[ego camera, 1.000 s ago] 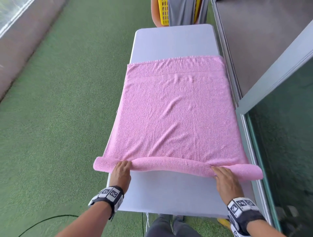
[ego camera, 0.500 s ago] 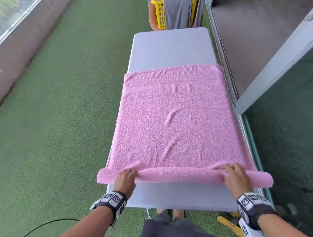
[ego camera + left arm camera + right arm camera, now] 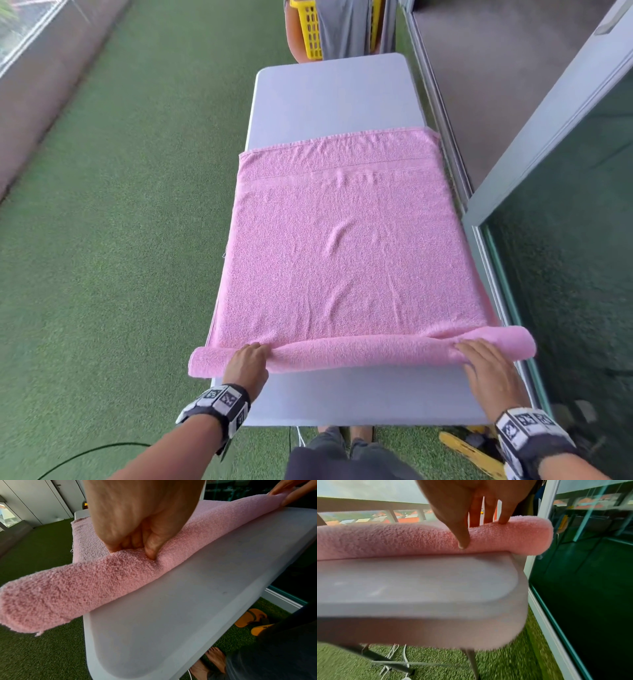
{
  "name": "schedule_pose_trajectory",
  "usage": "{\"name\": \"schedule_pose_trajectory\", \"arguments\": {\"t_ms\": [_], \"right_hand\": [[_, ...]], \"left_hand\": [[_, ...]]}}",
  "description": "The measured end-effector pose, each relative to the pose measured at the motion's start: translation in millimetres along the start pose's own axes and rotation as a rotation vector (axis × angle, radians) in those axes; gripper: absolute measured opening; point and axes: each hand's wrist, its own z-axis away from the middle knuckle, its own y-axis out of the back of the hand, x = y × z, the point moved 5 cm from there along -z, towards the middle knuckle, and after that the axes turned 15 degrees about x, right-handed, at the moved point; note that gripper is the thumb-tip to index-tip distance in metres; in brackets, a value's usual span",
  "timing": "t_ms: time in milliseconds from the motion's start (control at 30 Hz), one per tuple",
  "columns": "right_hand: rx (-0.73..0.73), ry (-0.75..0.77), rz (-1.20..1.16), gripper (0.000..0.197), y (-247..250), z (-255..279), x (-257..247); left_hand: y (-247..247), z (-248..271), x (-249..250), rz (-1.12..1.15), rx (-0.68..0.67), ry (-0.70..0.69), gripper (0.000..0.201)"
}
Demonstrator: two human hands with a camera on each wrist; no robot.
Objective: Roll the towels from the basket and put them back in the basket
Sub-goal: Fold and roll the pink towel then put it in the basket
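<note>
On the near end of the pale grey plastic folding table (image 3: 329,99), the pink terry-cloth towel (image 3: 342,246) lies spread flat, its near edge wound into a thin roll (image 3: 359,351) that runs across the table's width. Both roll ends overhang the table sides; the left end juts out farther.

Left hand (image 3: 247,365): fingers curled over the top of the roll, thumb dug into its near face (left wrist view) — a pinching hold on the roll. Right hand (image 3: 486,368): fingers fairly straight and spread, tips pressing down on the roll's crest, thumb tip against its near face (right wrist view). More a press than a grip.

Yellow slotted plastic basket (image 3: 310,29) stands beyond the far end of the table, well apart from the roll, with a grey cloth (image 3: 344,27) draped in it.

Judgement: rolling is at an early turn; most of the towel is still unrolled.

Risks from here:
- Skewed roll. The hands hold differently, so uneven advance would make the roll cone or drift sideways.
- Loose core. The roll looks soft and slack between the hands; light pressure there could let it sag or unwind once lifted.
- Creases in the flat part (image 3: 337,236) would be wound in if not smoothed out.
- Unsupported overhanging ends may droop and telescope.
- Towel could slide on the smooth tabletop rather than roll.
</note>
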Motion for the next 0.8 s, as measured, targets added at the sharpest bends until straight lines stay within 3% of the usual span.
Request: {"name": "schedule_pose_trajectory", "arguments": {"t_ms": [100,267,367,500,667,733,800], "right_hand": [[-0.057,0.002,0.088,0.04,6,-28,-6],[-0.308,-0.058,0.164,0.022,4,-69,-13],[-0.253,-0.176,0.139,0.026,4,-89,-11],[-0.163,-0.056,0.174,0.036,2,-94,-23],[0.08,0.142,0.153,0.025,-4,-47,-26],[0.096,0.177,0.152,0.043,-9,-35,-14],[0.065,0.178,0.161,0.061,-14,-32,-9]], "left_hand": [[1,-1,0,0.004,0.001,0.021,0.053],[0,-3,1,-0.014,-0.031,0.024,0.05],[-1,-7,1,-0.025,-0.052,0.016,0.044],[-2,-9,1,-0.013,-0.073,0.047,0.036],[11,-11,3,-0.103,0.191,-0.044,0.035],[7,-7,4,-0.055,0.255,-0.041,0.038],[1,0,2,0.038,0.325,0.052,0.033]]}}
